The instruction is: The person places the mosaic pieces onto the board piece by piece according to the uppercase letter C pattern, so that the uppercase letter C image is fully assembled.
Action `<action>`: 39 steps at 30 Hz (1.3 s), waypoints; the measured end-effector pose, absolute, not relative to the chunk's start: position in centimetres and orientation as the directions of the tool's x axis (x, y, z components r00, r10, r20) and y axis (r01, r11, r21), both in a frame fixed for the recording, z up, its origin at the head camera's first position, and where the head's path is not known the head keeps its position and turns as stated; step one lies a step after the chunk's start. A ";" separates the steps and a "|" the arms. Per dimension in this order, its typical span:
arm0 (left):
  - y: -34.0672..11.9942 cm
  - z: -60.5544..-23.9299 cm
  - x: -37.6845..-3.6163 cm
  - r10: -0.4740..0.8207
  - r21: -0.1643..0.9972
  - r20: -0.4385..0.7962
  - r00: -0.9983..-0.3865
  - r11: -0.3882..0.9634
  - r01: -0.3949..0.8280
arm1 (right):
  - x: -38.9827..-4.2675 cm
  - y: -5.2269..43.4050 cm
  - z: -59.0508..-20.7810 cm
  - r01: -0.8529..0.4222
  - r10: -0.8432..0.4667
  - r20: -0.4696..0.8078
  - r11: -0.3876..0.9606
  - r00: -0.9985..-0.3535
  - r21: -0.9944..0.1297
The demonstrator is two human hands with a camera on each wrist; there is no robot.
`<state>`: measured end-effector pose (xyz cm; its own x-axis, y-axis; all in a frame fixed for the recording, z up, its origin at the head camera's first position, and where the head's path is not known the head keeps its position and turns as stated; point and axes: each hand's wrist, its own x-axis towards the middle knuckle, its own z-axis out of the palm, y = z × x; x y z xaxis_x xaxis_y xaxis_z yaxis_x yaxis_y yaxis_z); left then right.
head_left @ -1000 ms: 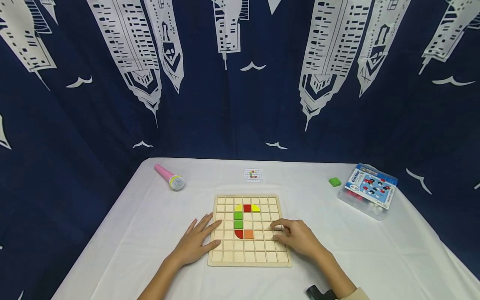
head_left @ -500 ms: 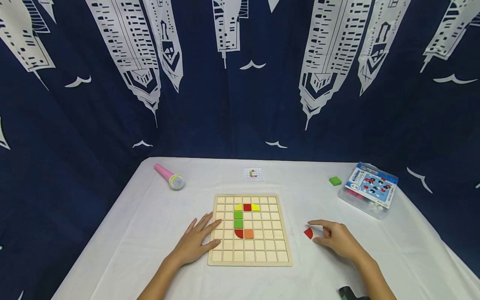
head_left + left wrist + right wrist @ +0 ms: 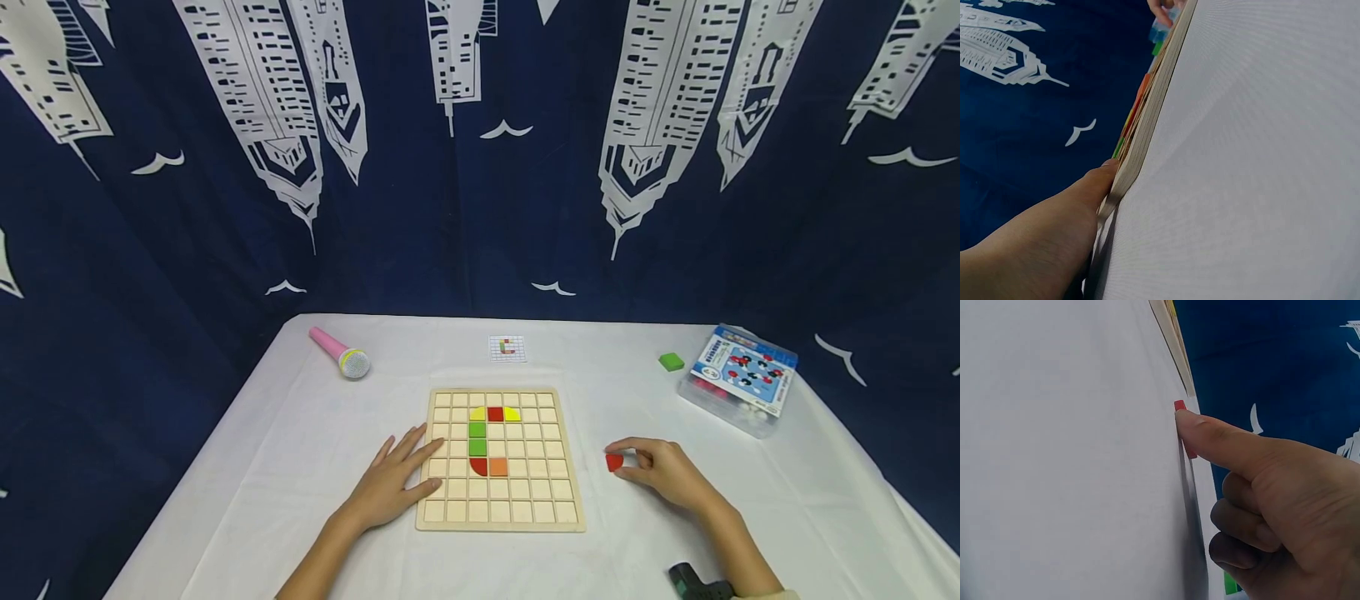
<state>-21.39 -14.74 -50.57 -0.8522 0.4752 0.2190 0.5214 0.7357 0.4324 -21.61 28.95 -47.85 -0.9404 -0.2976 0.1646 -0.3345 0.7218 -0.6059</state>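
A wooden grid board lies on the white table, with yellow, red, green and orange tiles set in a C-like shape in its cells. My left hand rests with spread, straight fingers on the board's left edge; the left wrist view shows its thumb at the board's side. To the right of the board, my right hand pinches a red quarter-round tile between thumb and index finger. In the right wrist view the red tile is partly covered by the thumb, and the other fingers are curled.
A small pattern card lies behind the board. At the back left is a pink toy microphone. A green tile lies near a clear plastic box with a blue label at the back right. A black device is by the right wrist.
My right hand has moved right, from the board's right side to the red tile on the table, and now pinches it. The left hand has stayed on the board.
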 end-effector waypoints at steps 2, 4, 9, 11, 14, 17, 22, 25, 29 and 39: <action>-14.7 -50.6 -21.4 0.476 0.432 0.213 -0.853 0.737 0.519 | -21.7 28.8 -48.0 -0.328 -0.292 0.162 0.721 -0.943 -0.610; -14.7 -50.6 -21.4 0.476 0.432 0.211 -0.854 0.738 0.518 | -21.8 28.7 -48.1 -0.329 -0.287 0.169 0.721 -0.943 -0.609; -14.7 -50.6 -21.4 0.474 0.430 0.217 -0.853 0.738 0.520 | -22.1 27.8 -47.8 -0.357 -0.286 0.215 0.706 -0.934 -0.612; -14.7 -50.6 -21.4 0.474 0.430 0.218 -0.853 0.738 0.520 | -22.3 27.1 -47.5 -0.379 -0.298 0.235 0.692 -0.925 -0.615; -14.8 -50.5 -21.4 0.476 0.430 0.214 -0.853 0.738 0.519 | -22.6 25.4 -46.9 -0.407 -0.332 0.241 0.666 -0.912 -0.625; -14.8 -50.4 -21.4 0.476 0.432 0.214 -0.853 0.737 0.519 | -22.9 23.4 -46.5 -0.440 -0.381 0.239 0.629 -0.893 -0.641; -14.7 -50.5 -21.4 0.478 0.434 0.216 -0.852 0.734 0.522 | -23.4 20.1 -46.3 -0.489 -0.475 0.220 0.573 -0.852 -0.658; -14.7 -50.4 -21.3 0.480 0.435 0.213 -0.851 0.733 0.523 | -23.5 18.6 -46.5 -0.498 -0.514 0.192 0.563 -0.836 -0.659; -14.7 -50.4 -21.3 0.479 0.437 0.208 -0.853 0.734 0.519 | -23.5 17.2 -46.7 -0.502 -0.542 0.157 0.577 -0.826 -0.644; -14.7 -50.4 -21.4 0.480 0.435 0.212 -0.851 0.733 0.523 | -23.4 16.2 -47.0 -0.497 -0.558 0.128 0.582 -0.820 -0.644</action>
